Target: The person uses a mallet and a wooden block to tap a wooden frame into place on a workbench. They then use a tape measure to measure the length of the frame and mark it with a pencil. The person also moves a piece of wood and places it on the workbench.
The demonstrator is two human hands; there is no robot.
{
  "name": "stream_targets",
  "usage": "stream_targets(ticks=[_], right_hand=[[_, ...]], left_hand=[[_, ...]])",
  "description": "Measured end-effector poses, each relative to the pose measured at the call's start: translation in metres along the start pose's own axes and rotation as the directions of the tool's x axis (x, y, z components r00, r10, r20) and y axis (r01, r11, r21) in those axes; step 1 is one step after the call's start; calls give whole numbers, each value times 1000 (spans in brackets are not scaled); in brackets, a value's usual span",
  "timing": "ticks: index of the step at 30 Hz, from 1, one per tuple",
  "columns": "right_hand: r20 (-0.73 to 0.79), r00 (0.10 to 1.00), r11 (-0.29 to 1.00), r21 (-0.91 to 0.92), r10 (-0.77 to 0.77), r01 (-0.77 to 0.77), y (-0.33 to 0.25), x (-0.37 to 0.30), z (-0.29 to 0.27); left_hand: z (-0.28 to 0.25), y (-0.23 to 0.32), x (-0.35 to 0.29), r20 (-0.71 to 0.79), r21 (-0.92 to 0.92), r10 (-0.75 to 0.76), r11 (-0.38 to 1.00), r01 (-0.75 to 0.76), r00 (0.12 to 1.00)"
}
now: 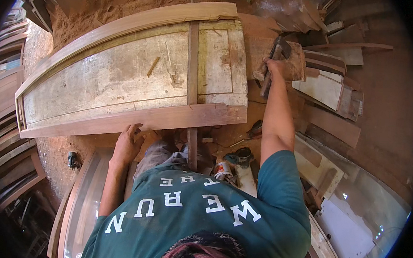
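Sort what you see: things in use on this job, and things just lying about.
Apparently in use:
hammer, at the right fingers
wooden frame, beside the left fingers
board under the frame

Apparently lying about:
small stick on the board
wood scraps
sawdust

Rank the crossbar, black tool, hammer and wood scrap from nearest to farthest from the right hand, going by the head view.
From the right hand:
1. Hammer: in its grip.
2. Crossbar: to its left, across the panel.
3. Wood scrap: farther left, lying on the panel.
4. Black tool: far left, on the floor.
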State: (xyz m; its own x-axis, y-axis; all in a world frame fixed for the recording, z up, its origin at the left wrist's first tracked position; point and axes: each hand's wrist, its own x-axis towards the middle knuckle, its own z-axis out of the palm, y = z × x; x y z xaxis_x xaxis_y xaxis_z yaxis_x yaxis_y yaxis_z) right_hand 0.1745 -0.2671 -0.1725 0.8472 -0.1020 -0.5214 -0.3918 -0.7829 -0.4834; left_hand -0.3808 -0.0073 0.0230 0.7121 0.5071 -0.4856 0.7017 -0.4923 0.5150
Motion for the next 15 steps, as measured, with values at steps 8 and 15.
stream_targets(ticks=[8, 15], right_hand=[[236, 970, 829, 551, -51, -90, -25, -52, -31], [400, 855, 569, 807, -329, -159, -55, -223, -57]], left_hand=[[0, 35, 36, -60, 14, 212, 977, -212, 975], [-11, 184, 101, -263, -67, 705, 668, -741, 659]])
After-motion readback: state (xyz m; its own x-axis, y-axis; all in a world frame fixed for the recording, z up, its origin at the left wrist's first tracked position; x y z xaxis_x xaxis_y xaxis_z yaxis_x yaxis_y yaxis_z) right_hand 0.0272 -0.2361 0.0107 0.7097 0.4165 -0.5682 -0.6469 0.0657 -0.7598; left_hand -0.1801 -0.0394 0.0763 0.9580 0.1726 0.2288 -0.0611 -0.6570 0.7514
